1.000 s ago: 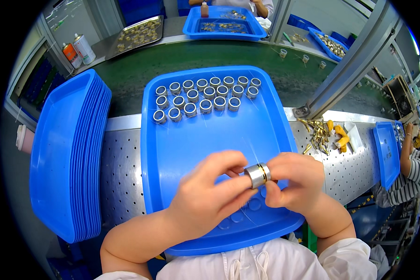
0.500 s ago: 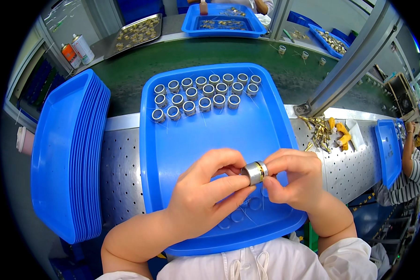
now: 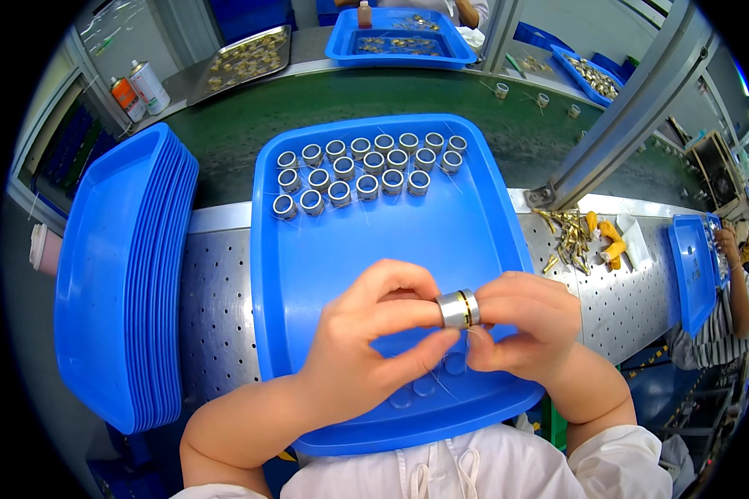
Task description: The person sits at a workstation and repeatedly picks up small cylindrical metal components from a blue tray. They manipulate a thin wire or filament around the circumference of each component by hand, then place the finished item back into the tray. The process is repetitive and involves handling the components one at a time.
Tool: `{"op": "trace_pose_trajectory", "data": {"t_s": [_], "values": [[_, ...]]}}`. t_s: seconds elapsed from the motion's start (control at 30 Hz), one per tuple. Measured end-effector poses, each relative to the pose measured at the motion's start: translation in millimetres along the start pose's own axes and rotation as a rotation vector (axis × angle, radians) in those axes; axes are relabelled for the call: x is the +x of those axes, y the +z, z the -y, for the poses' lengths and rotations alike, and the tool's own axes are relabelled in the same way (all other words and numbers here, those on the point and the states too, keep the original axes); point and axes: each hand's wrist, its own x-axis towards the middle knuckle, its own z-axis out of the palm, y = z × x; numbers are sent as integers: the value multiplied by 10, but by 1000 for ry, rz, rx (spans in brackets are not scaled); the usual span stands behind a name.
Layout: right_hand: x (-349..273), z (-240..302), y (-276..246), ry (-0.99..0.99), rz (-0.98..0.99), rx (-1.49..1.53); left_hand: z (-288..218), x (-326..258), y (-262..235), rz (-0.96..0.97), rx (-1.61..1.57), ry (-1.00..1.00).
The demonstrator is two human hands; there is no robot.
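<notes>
Between my two hands is a short silver metal cylinder (image 3: 455, 310) with a dark and gold band near its right end. My left hand (image 3: 374, 333) grips its left side with thumb and fingers. The fingers and thumb of my right hand (image 3: 526, 324) close on its right end. Both hands are above the near half of a blue tray (image 3: 349, 249). Toward the tray's far side, several similar metal cylinders (image 3: 366, 187) with thin wires stand in rows. Small clear round pieces (image 3: 424, 385) lie in the tray beneath my hands, partly hidden.
A stack of blue trays (image 3: 133, 283) stands at the left. Behind my tray runs a green conveyor belt (image 3: 225, 141) with a few small cups (image 3: 502, 91) on it. Brass-coloured parts (image 3: 572, 241) lie at the right by a metal post (image 3: 632, 108). Other people work across the belt and far right.
The cylinder has turned slightly, so its band faces more toward me. My fingers have shifted a little around it, and the right thumb has moved lower. The person at far right has moved.
</notes>
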Motion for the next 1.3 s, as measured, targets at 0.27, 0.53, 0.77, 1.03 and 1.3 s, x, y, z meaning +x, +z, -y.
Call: {"op": "trace_pose_trajectory", "data": {"t_s": [0.27, 0.53, 0.77, 1.03, 1.3], "values": [[-30, -14, 14, 278, 10, 254, -19, 1, 11, -24, 200, 126], [-20, 14, 16, 213, 14, 127, 1, -14, 51, -36, 330, 249], [-32, 33, 40, 147, -18, 56, -13, -12, 75, -49, 348, 295], [-29, -2, -2, 319, 28, 270, 47, 11, 55, -55, 478, 457], [-46, -9, -4, 331, 23, 287, 41, 11, 35, -24, 518, 500]]}}
